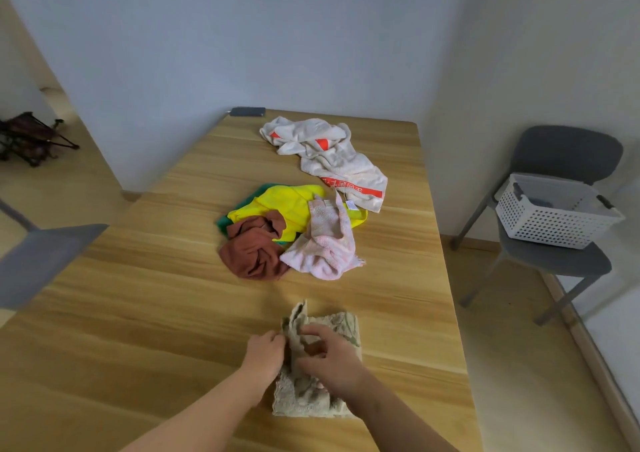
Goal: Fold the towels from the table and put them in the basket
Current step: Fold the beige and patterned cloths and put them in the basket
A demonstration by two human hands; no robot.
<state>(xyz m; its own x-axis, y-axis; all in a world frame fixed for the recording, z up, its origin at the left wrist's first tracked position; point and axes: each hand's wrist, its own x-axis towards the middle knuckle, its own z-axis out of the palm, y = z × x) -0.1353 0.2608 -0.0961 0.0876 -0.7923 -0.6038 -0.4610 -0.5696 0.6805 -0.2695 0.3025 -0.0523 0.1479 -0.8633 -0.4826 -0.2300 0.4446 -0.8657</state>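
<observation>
A beige patterned towel [341, 327] lies crumpled at the near edge of the wooden table [156, 313]. My left hand [265, 353] pinches its left side and my right hand [332, 358] grips bunched cloth in its middle. Farther back lie a brown towel [254, 249], a pink towel [327, 243], a yellow towel [287, 205] over a green one [223, 223], and a white towel with red print [329, 155]. The white perforated basket [550, 221] stands on a grey chair [561, 261] to the right of the table.
A dark phone-like object [247, 111] lies at the table's far edge by the wall. A grey chair seat [41, 257] juts in at the left. A folded dark frame [31, 138] lies on the floor far left.
</observation>
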